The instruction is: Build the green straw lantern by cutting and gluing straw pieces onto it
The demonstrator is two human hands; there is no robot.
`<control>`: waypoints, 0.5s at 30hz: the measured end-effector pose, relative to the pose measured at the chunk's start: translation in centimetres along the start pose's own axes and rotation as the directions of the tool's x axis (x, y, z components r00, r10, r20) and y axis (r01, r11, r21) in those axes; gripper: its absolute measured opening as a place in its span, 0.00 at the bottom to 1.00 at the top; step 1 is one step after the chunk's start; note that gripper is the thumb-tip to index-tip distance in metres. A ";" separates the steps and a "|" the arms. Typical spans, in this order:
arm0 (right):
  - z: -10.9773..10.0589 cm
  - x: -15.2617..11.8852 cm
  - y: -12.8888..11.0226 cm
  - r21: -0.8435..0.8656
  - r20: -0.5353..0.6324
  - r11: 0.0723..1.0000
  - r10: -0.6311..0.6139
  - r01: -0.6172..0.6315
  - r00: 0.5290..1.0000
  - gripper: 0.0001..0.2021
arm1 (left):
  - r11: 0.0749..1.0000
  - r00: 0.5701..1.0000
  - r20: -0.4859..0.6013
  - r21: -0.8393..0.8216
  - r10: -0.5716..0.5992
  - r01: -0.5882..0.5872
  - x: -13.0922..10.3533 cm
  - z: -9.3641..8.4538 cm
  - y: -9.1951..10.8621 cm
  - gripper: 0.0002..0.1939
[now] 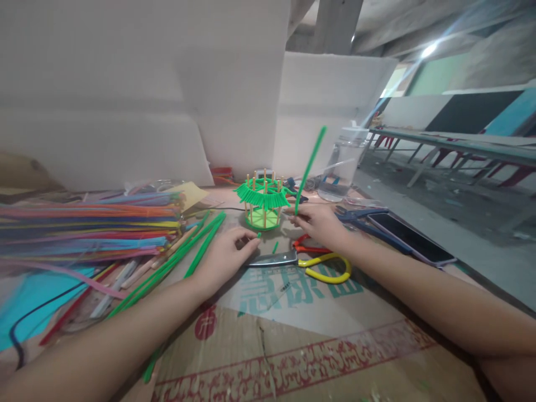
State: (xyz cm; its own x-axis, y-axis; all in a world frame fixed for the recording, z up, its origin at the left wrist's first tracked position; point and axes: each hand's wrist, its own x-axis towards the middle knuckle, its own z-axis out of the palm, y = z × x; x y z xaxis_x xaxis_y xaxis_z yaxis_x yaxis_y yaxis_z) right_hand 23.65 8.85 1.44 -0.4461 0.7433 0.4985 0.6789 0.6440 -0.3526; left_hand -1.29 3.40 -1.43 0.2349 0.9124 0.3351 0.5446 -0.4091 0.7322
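Note:
A small round model (263, 204) of green pipe cleaner and thin wooden sticks stands upright in the middle, with a fringed green ring and a light green base. My right hand (318, 223), beside it, pinches a long green pipe cleaner (310, 167) that points upward. In front of the model's left side, my left hand (228, 251) is closed, a short green pipe cleaner piece (259, 235) showing at its fingertips. Between the hands lie scissors (276, 259) with one red and one yellow handle. Another green snippet (275, 247) rests just above the blades.
Bundles of coloured pipe cleaners (92, 223) lie at left, with long green ones (209, 234) by my left hand. Blue-handled pliers (372, 226) and a phone (412, 239) are at right. A clear water container (341, 162) stands behind. Printed cardboard (234, 357) covers the table.

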 end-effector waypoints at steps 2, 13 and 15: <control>0.3 0.5 0.6 -0.042 0.042 0.999 -0.018 0.020 0.999 0.12 | 1.000 1.000 -0.014 0.005 -0.013 0.013 0.0 0.0 0.0 0.10; 2.7 1.9 -3.8 -0.064 0.176 0.997 -0.041 0.053 0.983 0.11 | 0.985 0.998 0.006 0.156 0.067 -0.067 0.4 0.0 -0.7 0.11; 3.0 2.1 -4.7 -0.077 0.207 0.996 -0.021 0.037 0.978 0.10 | 0.987 0.999 0.011 0.159 0.030 -0.032 0.5 -0.1 -0.9 0.12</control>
State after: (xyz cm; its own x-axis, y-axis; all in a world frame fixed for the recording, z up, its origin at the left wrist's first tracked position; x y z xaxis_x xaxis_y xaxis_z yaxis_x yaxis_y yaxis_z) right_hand 17.76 7.94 1.83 -0.5710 0.7512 0.3312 0.7048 0.6554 -0.2715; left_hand -1.70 4.17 -1.87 0.2603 0.8998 0.3502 0.6580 -0.4308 0.6176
